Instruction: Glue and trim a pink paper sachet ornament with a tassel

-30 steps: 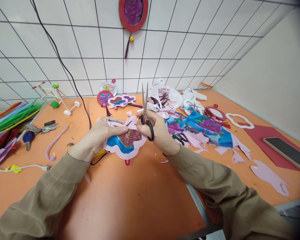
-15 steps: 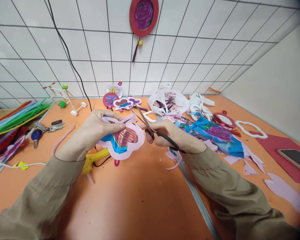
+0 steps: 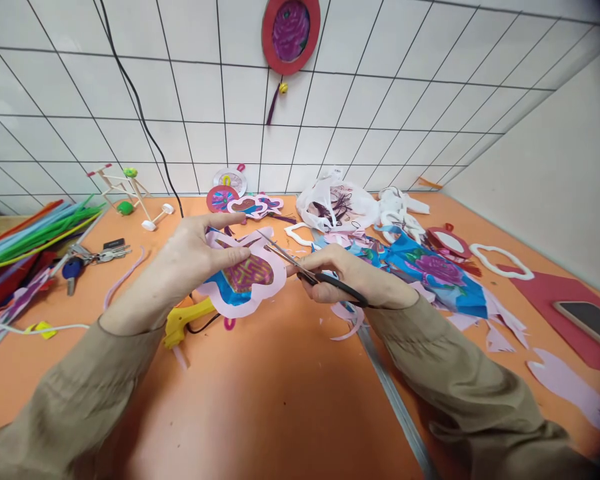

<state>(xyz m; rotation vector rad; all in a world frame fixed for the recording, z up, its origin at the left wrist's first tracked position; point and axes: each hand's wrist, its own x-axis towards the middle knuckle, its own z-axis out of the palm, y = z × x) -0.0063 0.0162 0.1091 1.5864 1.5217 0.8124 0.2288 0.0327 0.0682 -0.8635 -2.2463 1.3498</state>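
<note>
My left hand (image 3: 185, 267) pinches a pink-edged paper shape (image 3: 247, 303) between thumb and fingers. Blue and patterned purple-gold fabric fills the middle of the shape. Black-handled scissors (image 3: 313, 275) are held in my right hand (image 3: 343, 273), their blades pointing up and left. The blade tips lie at the upper right edge of the paper shape, and the blades look slightly parted.
A yellow glue gun (image 3: 180, 323) lies below my left wrist. Keys (image 3: 113, 252) and pipe cleaners (image 3: 30, 233) are at the left. Blue flowered fabric (image 3: 440, 270), a white plastic bag (image 3: 365, 208) and a phone (image 3: 590, 323) are at the right.
The scissors have moved slightly down, and their blades are closer together, with the tips now against the paper's upper edge. My left index finger has lifted and straightened.
</note>
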